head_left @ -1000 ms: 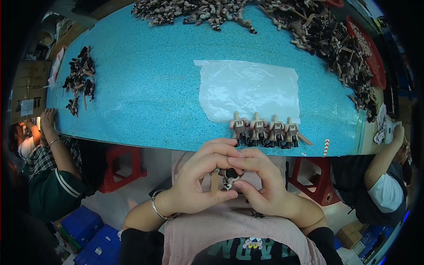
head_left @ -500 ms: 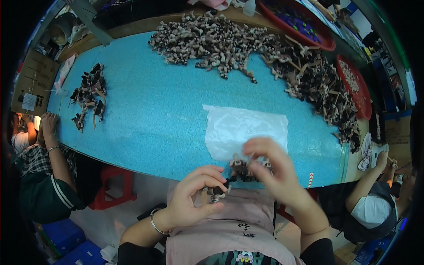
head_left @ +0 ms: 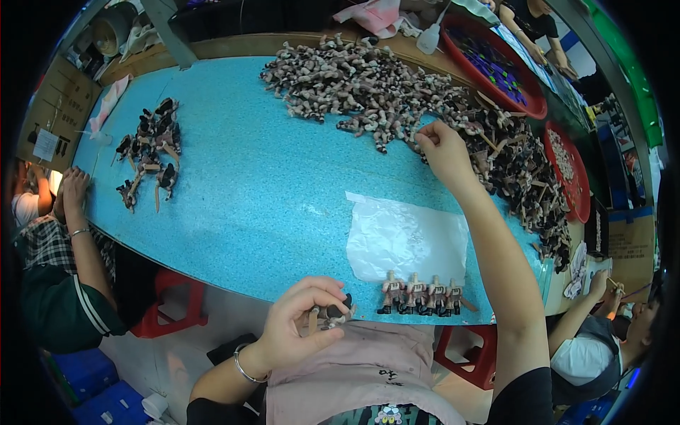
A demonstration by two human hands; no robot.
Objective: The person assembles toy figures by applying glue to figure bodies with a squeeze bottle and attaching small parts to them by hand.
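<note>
Above my lap, at the table's front edge, my left hand (head_left: 301, 322) is closed around a small figurine (head_left: 331, 312) with a dark upper part and a pale lower part. A flat tan stick shows beside it, partly hidden by my fingers. My right hand (head_left: 445, 150) is stretched far forward over the near edge of a heap of pale and dark figurine pieces (head_left: 333, 78). Its thumb and fingers are pinched together; what is between them is hidden. Several headless-looking figurine bodies (head_left: 416, 294) lie in a row by the front edge, beside a white plastic sheet (head_left: 407, 237).
Darker pieces with tan sticks (head_left: 524, 166) spread down the right side. A smaller group (head_left: 150, 152) lies far left. Red basins (head_left: 489, 64) stand behind and right, near a white squeeze bottle (head_left: 429, 37). Other people sit at both ends; red stools (head_left: 170, 301) stand below.
My right hand has gone from the row of figurine bodies forward to the heap, uncovering the row. My left hand still holds its figurine, shifted slightly left. The view has shifted a little.
</note>
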